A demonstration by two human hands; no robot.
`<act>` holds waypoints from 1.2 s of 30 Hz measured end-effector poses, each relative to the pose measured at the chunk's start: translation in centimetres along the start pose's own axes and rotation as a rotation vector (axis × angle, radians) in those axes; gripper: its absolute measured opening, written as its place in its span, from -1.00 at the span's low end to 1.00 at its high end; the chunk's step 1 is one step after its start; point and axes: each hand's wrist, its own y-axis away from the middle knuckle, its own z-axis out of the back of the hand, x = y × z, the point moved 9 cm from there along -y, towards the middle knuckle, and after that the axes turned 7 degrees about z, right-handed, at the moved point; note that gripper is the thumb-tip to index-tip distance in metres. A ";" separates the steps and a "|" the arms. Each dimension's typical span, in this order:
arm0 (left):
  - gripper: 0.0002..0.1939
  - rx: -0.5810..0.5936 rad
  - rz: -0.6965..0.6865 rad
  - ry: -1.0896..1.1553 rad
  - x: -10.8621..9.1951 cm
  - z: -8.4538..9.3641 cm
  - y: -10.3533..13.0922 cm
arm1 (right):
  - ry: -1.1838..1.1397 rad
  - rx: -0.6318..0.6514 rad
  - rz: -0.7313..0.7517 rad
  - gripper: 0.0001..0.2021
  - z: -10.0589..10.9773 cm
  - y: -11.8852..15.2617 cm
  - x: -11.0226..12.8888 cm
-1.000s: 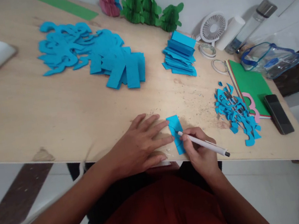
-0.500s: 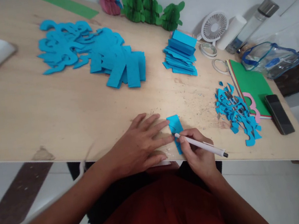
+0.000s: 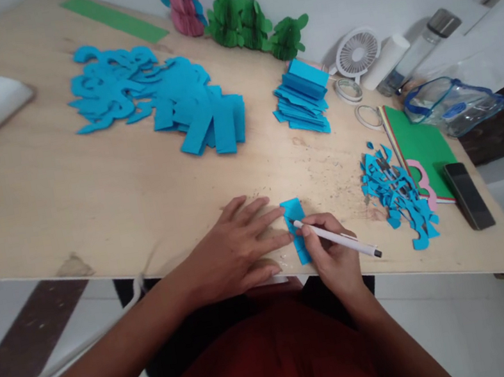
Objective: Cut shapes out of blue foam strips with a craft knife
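A small blue paper strip [image 3: 293, 209] lies near the table's front edge, with dark pen lines on it. My left hand [image 3: 240, 246] rests flat with fingers spread, its fingertips on the strip's left edge. Between the fingers of my right hand [image 3: 335, 255] is a white pen [image 3: 341, 238], gripped close to its tip. The pen's tip touches the strip about midway along it. Part of the strip's lower right is covered by my right hand.
Cut blue shapes [image 3: 112, 86], blue strips [image 3: 214, 123] and a folded blue stack [image 3: 302, 98] lie farther back. Blue scraps [image 3: 393, 189], a green paper pad [image 3: 424, 142] and a phone [image 3: 469, 195] are at right. Behind stand a small fan [image 3: 357, 53] and green paper figures [image 3: 246, 20].
The pen tip has shifted slightly up the strip, and my right hand moved a little with it. My left hand stays on the strip. The whole view has tilted slightly.
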 end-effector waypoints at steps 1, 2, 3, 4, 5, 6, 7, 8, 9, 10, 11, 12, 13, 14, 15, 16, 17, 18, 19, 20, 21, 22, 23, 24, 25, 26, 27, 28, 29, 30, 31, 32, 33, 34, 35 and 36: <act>-0.51 0.000 -0.002 0.000 0.0 0.0 0.0 | 0.001 0.002 -0.001 -0.90 -0.1 -0.1 0.0; -0.51 0.000 -0.004 0.000 0.0 -0.1 0.0 | 0.006 0.002 0.001 -0.89 -0.3 -0.1 0.0; -0.51 0.000 -0.007 -0.001 0.0 -0.1 0.1 | 0.012 0.004 0.006 -0.89 -0.4 -0.2 0.0; -0.51 -0.001 -0.009 -0.002 0.0 -0.1 0.1 | 0.021 0.006 0.016 -0.89 -0.5 -0.2 0.1; -0.50 -0.003 -0.011 -0.004 0.0 -0.1 0.1 | 0.031 0.007 0.027 -0.89 -0.6 -0.3 0.3; -0.50 -0.006 -0.011 -0.005 0.0 -0.1 0.1 | 0.039 0.005 0.040 -0.89 -0.6 -0.4 0.4; -0.50 -0.006 -0.011 -0.005 0.0 -0.1 0.1 | 0.047 0.002 0.051 -0.89 -0.6 -0.5 0.6; -0.50 -0.003 -0.010 -0.004 0.1 -0.1 0.1 | 0.053 0.000 0.060 -0.89 -0.7 -0.5 0.7; -0.51 0.002 -0.010 -0.003 0.0 -0.1 0.1 | 0.057 -0.002 0.067 -0.88 -0.7 -0.6 0.8; -0.51 0.008 -0.012 -0.001 0.0 -0.1 0.1 | 0.060 -0.003 0.073 -0.88 -0.7 -0.6 0.9; -0.51 0.014 -0.014 -0.001 0.0 -0.2 0.0 | 0.063 -0.004 0.079 -0.88 -0.7 -0.7 1.0; -0.52 0.019 -0.016 -0.001 0.0 -0.2 0.0 | 0.067 -0.004 0.083 -0.87 -0.7 -0.7 1.0; -0.52 0.022 -0.019 -0.002 0.0 -0.2 0.0 | 0.071 -0.004 0.087 -0.87 -0.7 -0.7 1.0; -0.52 0.019 -0.019 -0.003 0.0 -0.2 0.0 | 0.075 -0.003 0.091 -0.87 -0.7 -0.7 1.0; -0.52 0.012 -0.017 -0.002 0.0 -0.2 0.0 | 0.079 -0.003 0.093 -0.87 -0.7 -0.6 0.9; -0.52 0.006 -0.014 -0.001 0.1 -0.2 0.0 | 0.082 -0.003 0.095 -0.87 -0.7 -0.6 0.9; -0.52 0.002 -0.012 0.001 0.1 -0.2 0.0 | 0.083 -0.001 0.096 -0.87 -0.7 -0.6 0.9; -0.52 -0.003 -0.011 0.003 0.1 -0.1 0.1 | 0.084 0.001 0.097 -0.88 -0.7 -0.6 0.8; -0.52 -0.008 -0.011 0.005 0.1 -0.1 0.1 | 0.086 0.003 0.097 -0.88 -0.8 -0.6 0.8; -0.52 -0.012 -0.012 0.006 0.1 -0.1 0.1 | 0.087 0.006 0.097 -0.88 -0.8 -0.6 0.8; -0.52 -0.013 -0.015 0.005 0.1 -0.1 0.2 | 0.090 0.010 0.097 -0.88 -0.8 -0.6 0.8; -0.51 -0.017 -0.017 0.003 0.0 -0.1 0.2 | 0.094 0.013 0.098 -0.88 -0.8 -0.6 0.9; -0.51 -0.021 -0.018 -0.001 0.0 -0.1 0.2 | 0.099 0.014 0.101 -0.88 -0.8 -0.7 1.0; -0.51 -0.022 -0.018 -0.006 0.0 -0.1 0.2 | 0.105 0.014 0.104 -0.87 -0.8 -0.7 1.0; -0.51 -0.023 -0.018 -0.010 0.0 -0.1 0.1 | 0.110 0.013 0.108 -0.87 -0.8 -0.7 1.1; -0.52 -0.025 -0.020 -0.013 0.0 -0.1 0.1 | 0.114 0.010 0.113 -0.87 -0.7 -0.7 1.2; -0.52 -0.026 -0.021 -0.015 0.0 0.0 0.1 | 0.119 0.007 0.118 -0.88 -0.7 -0.6 1.2; -0.52 -0.028 -0.022 -0.016 0.0 0.0 0.1 | 0.123 0.003 0.122 -0.88 -0.6 -0.6 1.3; -0.53 -0.027 -0.022 -0.016 -0.1 0.0 0.1 | 0.127 0.002 0.124 -0.88 -0.6 -0.6 1.3; -0.53 -0.027 -0.023 -0.016 -0.1 0.1 0.1 | 0.132 0.001 0.125 -0.88 -0.5 -0.5 1.3; -0.53 -0.025 -0.023 -0.016 -0.1 0.1 0.1 | 0.138 0.001 0.124 -0.88 -0.5 -0.4 1.2; -0.53 -0.022 -0.021 -0.015 -0.1 0.1 0.1 | 0.143 0.001 0.121 -0.88 -0.4 -0.4 1.2; -0.52 -0.020 -0.019 -0.014 -0.1 0.1 0.0 | 0.148 -0.001 0.118 -0.87 -0.4 -0.3 1.1; -0.52 -0.020 -0.017 -0.013 -0.1 0.1 0.0 | 0.150 -0.003 0.115 -0.87 -0.3 -0.2 1.1; -0.52 -0.019 -0.015 -0.012 -0.1 0.1 0.0 | 0.153 -0.006 0.111 -0.87 -0.2 -0.2 1.1; -0.52 -0.020 -0.012 -0.010 -0.1 0.1 0.0 | 0.156 -0.009 0.109 -0.87 -0.1 -0.1 1.1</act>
